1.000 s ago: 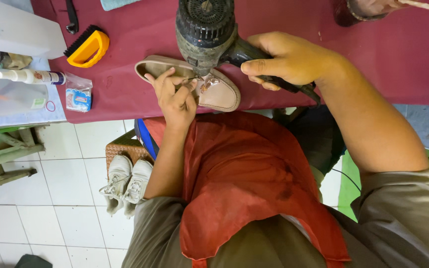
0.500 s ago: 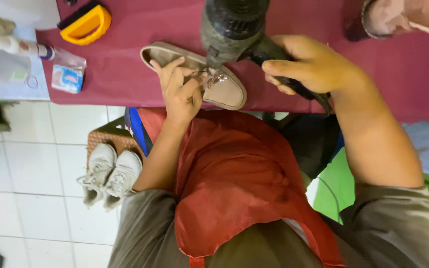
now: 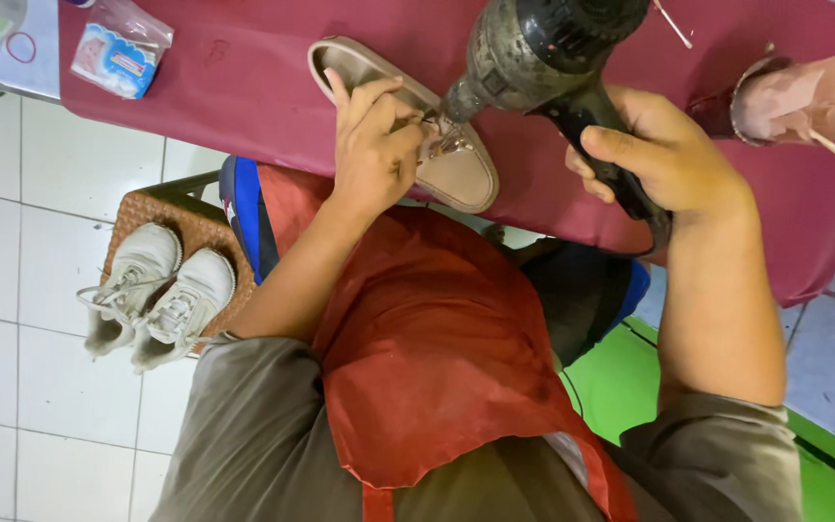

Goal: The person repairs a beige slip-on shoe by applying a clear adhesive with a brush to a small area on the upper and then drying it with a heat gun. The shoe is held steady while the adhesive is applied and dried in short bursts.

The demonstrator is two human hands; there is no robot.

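Since a moment ago, everything has slid toward the lower left of the frame, and the yellow thing at the top left is gone from view. Both hands have kept their places on the shoe and the drill.

Nearest, at the bottom, a red apron [image 3: 437, 358] covers the person's lap. At the lower left, a pair of white sneakers [image 3: 152, 295] sits on a brown woven stool [image 3: 171, 217] on the tiled floor.

Next comes the left hand [image 3: 374, 155], in the upper middle. Its fingers are curled down, pressing on a tan shoe [image 3: 461, 174]. That shoe lies flat at the near edge of the dark red table [image 3: 244, 87], with its toe pointing to the lower right.

At the right, the right hand [image 3: 674, 164] is wrapped tight around the black handle of a drill [image 3: 543, 48]. The drill's tip touches the shoe, just beside the left fingers.

Farther back, at the upper right, a pink pot [image 3: 794, 97] holds a thin stick. At the upper left, a small blue and white packet [image 3: 118, 53] lies on the table.
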